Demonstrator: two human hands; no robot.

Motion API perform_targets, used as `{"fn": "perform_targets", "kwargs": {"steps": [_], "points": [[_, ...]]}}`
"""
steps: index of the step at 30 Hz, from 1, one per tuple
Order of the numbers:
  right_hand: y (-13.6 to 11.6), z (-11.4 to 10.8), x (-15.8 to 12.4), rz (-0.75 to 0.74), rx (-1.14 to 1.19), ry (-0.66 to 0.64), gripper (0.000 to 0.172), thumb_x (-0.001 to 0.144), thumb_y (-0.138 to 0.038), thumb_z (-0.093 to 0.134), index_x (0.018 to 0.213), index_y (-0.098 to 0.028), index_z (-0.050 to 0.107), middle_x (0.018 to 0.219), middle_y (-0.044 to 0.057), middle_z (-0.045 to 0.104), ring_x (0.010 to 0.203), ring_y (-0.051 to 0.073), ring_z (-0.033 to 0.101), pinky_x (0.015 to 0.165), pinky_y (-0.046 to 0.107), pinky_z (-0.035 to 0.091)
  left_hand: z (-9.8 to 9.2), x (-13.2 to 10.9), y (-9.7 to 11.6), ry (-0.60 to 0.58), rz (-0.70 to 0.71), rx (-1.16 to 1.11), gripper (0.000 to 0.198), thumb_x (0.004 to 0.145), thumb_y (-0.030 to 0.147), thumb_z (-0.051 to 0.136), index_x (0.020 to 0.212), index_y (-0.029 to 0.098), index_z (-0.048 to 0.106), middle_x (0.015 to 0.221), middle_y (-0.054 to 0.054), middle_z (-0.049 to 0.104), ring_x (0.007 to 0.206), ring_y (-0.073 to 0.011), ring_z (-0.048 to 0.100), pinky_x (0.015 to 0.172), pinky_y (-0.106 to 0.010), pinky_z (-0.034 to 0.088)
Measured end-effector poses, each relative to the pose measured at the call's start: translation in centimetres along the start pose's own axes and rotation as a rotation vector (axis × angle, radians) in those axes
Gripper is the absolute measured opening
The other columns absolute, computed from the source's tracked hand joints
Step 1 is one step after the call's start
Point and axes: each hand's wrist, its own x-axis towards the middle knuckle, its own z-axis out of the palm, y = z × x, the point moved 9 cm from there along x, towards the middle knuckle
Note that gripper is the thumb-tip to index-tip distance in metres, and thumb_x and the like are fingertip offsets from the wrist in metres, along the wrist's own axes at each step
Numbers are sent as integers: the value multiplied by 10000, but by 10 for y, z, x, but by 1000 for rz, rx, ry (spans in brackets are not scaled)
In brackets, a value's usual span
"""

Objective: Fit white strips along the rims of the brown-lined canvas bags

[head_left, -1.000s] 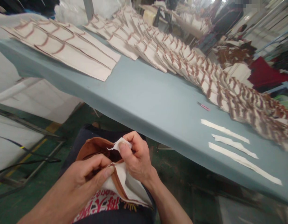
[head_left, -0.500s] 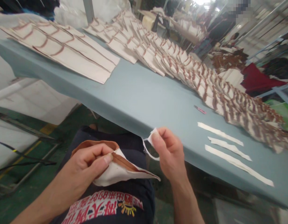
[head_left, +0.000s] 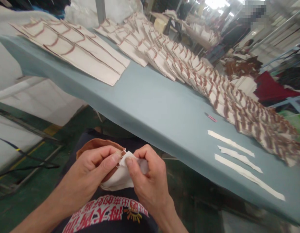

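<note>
Over my lap, my left hand (head_left: pixel 101 163) pinches the edge of a cream fabric piece (head_left: pixel 119 178) with a brown band (head_left: pixel 96 142) curving behind my fingers. Close against it, my right hand (head_left: pixel 150 171) grips a small white strip (head_left: pixel 125 157) between thumb and fingers. The strip's end meets the edge of the fabric piece at my left fingertips. Part of the fabric is hidden behind my right hand.
A blue-green covered table (head_left: pixel 150 100) slopes across the view. It bears a stack of cream pieces with brown trim (head_left: pixel 79 53), a long overlapping row of similar pieces (head_left: pixel 196 72), pink-handled snips (head_left: pixel 211 117) and cream strips (head_left: pixel 249 177). A person (head_left: pixel 234 34) stands in the background.
My right hand has come left and slightly down with the white strip, from apart to right beside my left hand. My left hand keeps its hold on the fabric piece.
</note>
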Motion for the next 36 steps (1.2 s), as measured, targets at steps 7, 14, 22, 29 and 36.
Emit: {"fn": "perform_targets", "kwargs": {"steps": [7,14,22,29,36], "points": [[7,3,-3,157,106,-39,234,987,-336,706,792,-248,610,709,-46,594,618,143,503,608,277,396,-3,-7,-15,-15,1,-38,593,1091,659,704,698,217,664,628,44,584,525,-113,453,461,-193,350],[14,15,-3,316,193,-132,273,956,-404,712,758,-261,592,721,-26,600,678,175,544,630,304,401,-7,-11,-17,3,-8,-36,563,1098,641,714,716,228,699,638,41,622,517,-117,467,457,-200,364],[19,21,-2,374,188,-155,267,920,-431,690,749,-269,564,723,-18,587,704,189,550,648,319,390,-11,-10,-15,44,17,21,508,1087,579,714,719,230,721,691,26,660,546,-127,502,470,-204,402],[24,30,-1,389,230,-181,269,892,-442,691,741,-271,547,707,-22,576,682,176,521,618,307,365,-9,-16,-9,148,-92,-79,432,1011,572,763,761,220,767,673,45,620,586,-118,463,512,-198,371],[33,40,0,443,291,-233,302,871,-505,681,732,-272,549,690,-41,545,649,157,447,614,302,369,-14,-14,-28,136,-149,-167,422,1012,592,780,833,211,799,818,4,730,682,-151,578,574,-195,496]]}}
